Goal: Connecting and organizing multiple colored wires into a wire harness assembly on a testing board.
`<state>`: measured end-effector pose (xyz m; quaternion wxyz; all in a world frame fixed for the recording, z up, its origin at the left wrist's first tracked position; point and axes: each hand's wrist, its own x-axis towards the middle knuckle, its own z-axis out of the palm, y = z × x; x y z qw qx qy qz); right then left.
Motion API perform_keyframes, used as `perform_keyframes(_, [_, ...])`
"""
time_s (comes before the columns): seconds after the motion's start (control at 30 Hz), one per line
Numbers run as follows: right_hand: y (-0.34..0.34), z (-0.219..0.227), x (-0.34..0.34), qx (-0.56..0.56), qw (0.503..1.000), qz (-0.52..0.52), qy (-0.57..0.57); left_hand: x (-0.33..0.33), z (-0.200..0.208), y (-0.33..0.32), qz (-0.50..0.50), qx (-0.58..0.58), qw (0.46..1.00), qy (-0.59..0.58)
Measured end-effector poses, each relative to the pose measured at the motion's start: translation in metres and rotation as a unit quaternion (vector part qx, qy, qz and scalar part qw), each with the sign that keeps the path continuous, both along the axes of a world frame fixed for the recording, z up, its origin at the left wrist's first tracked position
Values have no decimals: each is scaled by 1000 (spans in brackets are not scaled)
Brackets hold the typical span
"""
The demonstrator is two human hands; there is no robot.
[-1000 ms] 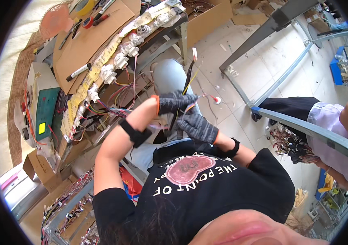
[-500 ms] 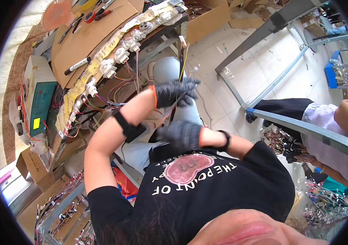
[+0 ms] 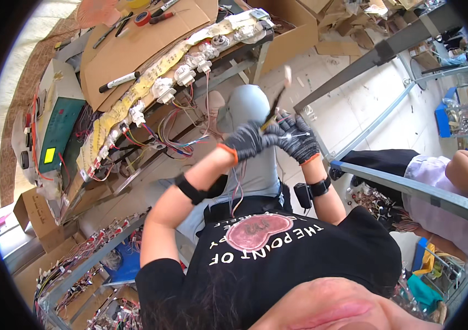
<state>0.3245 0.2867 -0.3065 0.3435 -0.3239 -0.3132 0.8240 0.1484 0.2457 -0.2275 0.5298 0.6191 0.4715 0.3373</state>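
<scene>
My left hand [image 3: 243, 142], in a dark grey glove with an orange cuff, is closed around a wire bundle [image 3: 279, 103] of dark and yellow wires. The bundle's upper end, with a white tip, is blurred and leans up to the right. Thin loose wires [image 3: 238, 187] hang below this hand over my lap. Pressed close beside it, my right hand [image 3: 300, 142] is gloved alike, fingers curled and pointing up. A thin pale strip [image 3: 298, 135] crosses the right glove; its kind is too small to make out.
At left stands a cardboard-covered bench [image 3: 151, 41] with a row of white connectors [image 3: 184, 75], a marker [image 3: 119, 82] and a green-fronted device [image 3: 61, 135]. A metal frame rail [image 3: 421, 190] runs at right, with another person [image 3: 437, 165] beyond. Wire harnesses [image 3: 88, 245] lie at lower left.
Both hands have moved right, and the right hand has risen from my chest to meet the left. The bundle's upper end has swung right. My view has shifted slightly.
</scene>
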Motion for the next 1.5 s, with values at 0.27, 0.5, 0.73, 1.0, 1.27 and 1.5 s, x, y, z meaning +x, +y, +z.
perform_keyframes(0.27, [80, 35, -34, -72, 977, -144, 140, 18, -35, -25, 11, 362, 879, 310])
perform_keyframes(0.5, [113, 53, -22, -74, 959, -210, 177, 34, -15, -23, 283, -80, 921, -256])
perform_keyframes(0.73, [119, 88, -34, 7, 968, -248, 32, 38, -14, -18, 346, -40, 904, -246])
perform_keyframes(1.0, [125, 84, -34, -21, 976, -214, 13, 44, -15, -32, 327, -13, 918, -224])
perform_keyframes(1.27, [141, 73, -47, 143, 958, -189, -159, 35, -6, -31, 281, 52, 958, -32])
perform_keyframes(1.5, [152, 72, -61, 192, 959, -164, -126, 30, 1, -29, 332, 182, 925, -18])
